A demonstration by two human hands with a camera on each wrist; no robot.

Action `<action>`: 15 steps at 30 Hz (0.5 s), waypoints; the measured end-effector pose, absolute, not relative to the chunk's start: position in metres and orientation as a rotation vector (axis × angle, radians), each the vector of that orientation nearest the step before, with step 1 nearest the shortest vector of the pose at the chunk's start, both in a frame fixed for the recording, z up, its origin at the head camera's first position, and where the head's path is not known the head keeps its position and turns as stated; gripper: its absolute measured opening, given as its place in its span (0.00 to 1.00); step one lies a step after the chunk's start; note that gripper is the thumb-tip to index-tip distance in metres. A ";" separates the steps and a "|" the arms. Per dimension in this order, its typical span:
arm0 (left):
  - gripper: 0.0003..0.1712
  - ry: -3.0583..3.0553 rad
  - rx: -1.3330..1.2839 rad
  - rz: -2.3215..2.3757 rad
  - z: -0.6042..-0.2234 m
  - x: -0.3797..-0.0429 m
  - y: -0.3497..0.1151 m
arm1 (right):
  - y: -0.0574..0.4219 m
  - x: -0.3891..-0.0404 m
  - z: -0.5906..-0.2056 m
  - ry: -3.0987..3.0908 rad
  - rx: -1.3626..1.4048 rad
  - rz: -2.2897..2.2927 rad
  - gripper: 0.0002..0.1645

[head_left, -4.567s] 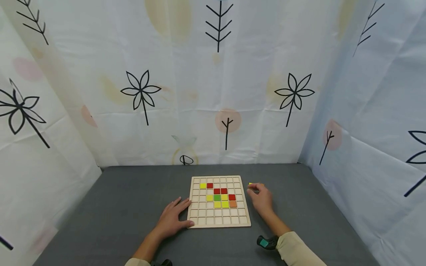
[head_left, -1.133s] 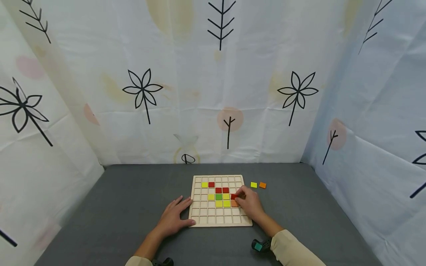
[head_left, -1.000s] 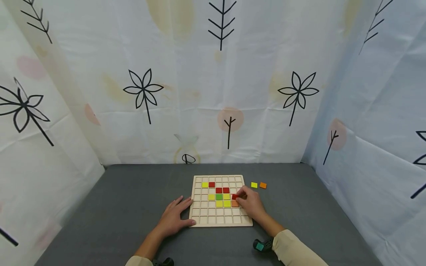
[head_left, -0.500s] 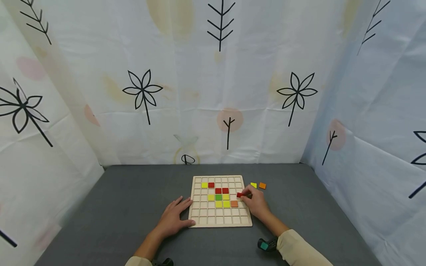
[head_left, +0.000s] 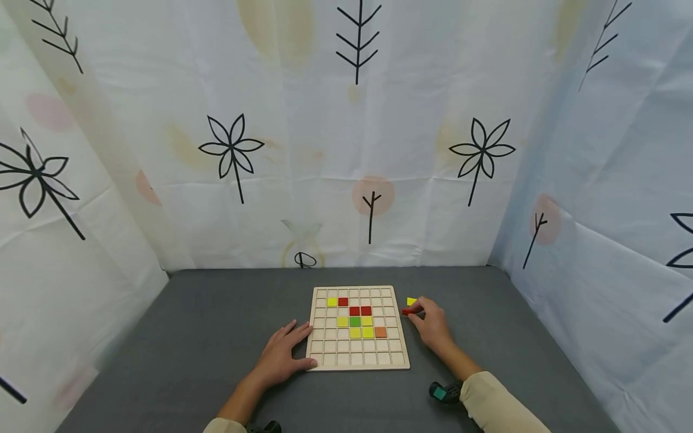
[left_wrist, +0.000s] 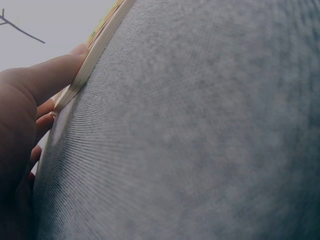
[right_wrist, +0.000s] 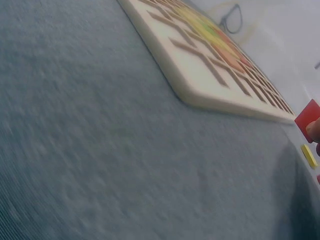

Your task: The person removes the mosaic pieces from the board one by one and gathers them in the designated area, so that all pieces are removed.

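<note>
A light wooden grid board (head_left: pixel 327 347) lies on the grey table, its cells partly filled with coloured square tiles. My left hand (head_left: pixel 281 352) rests against the board's left side, fingers spread and fairly straight, thumb at the near left corner. In the left wrist view the thumb (left_wrist: pixel 62 72) lies along the board's edge. Just off the board's right side, my right hand (head_left: pixel 431 325) pinches a red tile (head_left: pixel 406 311) between thumb and fingertips. That red tile (right_wrist: pixel 307 120) also shows at the right edge of the right wrist view. A loose yellow tile (head_left: pixel 411 301) lies behind those fingers.
On the board sit yellow tiles (head_left: pixel 355 332), red tiles (head_left: pixel 343 302), a green tile (head_left: pixel 354 322) and an orange tile (head_left: pixel 381 332). A patterned white cloth (head_left: pixel 325 210) closes in the grey table (head_left: pixel 216 325) at the back and sides.
My right hand has lifted the red tile out of its cell above the orange one and carried it right, off the board. The loose orange tile is now hidden behind that hand. My left hand stays put.
</note>
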State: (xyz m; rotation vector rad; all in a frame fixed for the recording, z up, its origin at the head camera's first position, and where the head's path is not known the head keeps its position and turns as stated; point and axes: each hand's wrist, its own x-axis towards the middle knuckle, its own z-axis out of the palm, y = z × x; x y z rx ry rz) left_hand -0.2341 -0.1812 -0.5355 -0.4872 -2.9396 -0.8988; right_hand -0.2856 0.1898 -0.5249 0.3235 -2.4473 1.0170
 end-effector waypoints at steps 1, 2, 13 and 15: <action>0.49 -2.941 -0.487 -0.898 -0.536 -0.234 -0.181 | 0.192 -0.286 -0.526 -2.444 0.314 1.008 0.13; 0.49 -2.941 -0.487 -0.897 -0.536 -0.234 -0.181 | 0.194 -0.287 -0.527 -2.443 0.303 1.000 0.13; 0.49 -2.937 -0.491 -0.896 -0.535 -0.234 -0.182 | 0.216 -0.291 -0.529 -2.454 0.194 0.960 0.11; 0.49 -2.938 -0.494 -0.896 -0.535 -0.234 -0.182 | 0.220 -0.292 -0.531 -2.452 0.159 0.961 0.10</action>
